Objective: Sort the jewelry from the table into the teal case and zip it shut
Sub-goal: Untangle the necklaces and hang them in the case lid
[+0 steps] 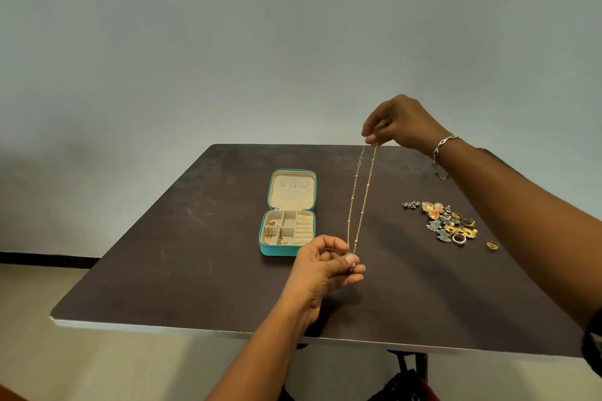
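Both hands — left hand (321,265), right hand (399,122) — pinch necklace (360,202) taut

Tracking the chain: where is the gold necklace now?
Head view, centre: the necklace is stretched between the right hand above and left hand below, right of the teal case.

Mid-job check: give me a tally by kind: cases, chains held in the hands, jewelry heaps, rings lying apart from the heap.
teal case: 1, open
gold chain, pinched between left hand and right hand: 1
jewelry heap: 1, pieces too tangled to count
gold ring apart from the heap: 1
Total: 4
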Available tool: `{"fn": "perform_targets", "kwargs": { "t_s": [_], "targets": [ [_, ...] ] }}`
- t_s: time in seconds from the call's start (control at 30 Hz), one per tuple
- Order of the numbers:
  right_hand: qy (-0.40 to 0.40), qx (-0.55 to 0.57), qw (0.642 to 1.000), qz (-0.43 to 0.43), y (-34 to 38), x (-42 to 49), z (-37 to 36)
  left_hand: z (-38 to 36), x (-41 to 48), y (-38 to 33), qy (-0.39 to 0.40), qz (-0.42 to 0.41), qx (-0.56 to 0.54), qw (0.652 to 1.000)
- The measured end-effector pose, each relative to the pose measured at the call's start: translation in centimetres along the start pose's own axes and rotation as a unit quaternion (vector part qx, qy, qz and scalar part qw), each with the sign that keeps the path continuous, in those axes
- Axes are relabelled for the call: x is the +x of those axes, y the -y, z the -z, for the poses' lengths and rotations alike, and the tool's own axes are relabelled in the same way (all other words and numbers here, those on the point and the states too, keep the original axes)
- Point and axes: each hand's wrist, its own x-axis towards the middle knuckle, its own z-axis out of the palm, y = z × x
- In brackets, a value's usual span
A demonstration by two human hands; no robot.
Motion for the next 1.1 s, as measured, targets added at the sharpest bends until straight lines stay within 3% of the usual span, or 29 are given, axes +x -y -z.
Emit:
{"fn": "perform_targets", "kwargs": {
  "t_s": [0.17, 0.27, 0.4, 0.83, 0.9, 1.1],
  "targets": [
    [0.008, -0.071, 0.997, -0.018, -1.4, 0.2, -0.9, -0.5, -0.2, 0.3, 0.013, -0.012, 0.010, 1.000],
    [0.033, 0.037, 0.997, -0.050, -2.2, 0.1, -1.0, -0.6, -0.3, 0.9, 0.003, -0.008, 0.002, 1.000],
    [0.076, 0.190, 0.972, -0.116, -2.7, -0.1, -0.8, -0.6, -0.4, 1.7, -0.019, -0.001, -0.008, 1.000],
    [0.157, 0.374, 0.888, -0.215, -3.9, 0.9, -1.5, -1.0, 0.0, 2.8, -0.052, -0.027, 0.066, 0.996],
    [0.167, 0.362, 0.893, -0.211, -4.1, 1.1, -1.6, -0.9, 0.3, 3.0, -0.064, -0.038, 0.075, 0.994],
    [0.118, 0.200, 0.958, -0.168, -4.9, 2.2, -3.1, -1.1, 1.5, 3.8, -0.102, -0.060, 0.124, 0.985]
  ]
}}
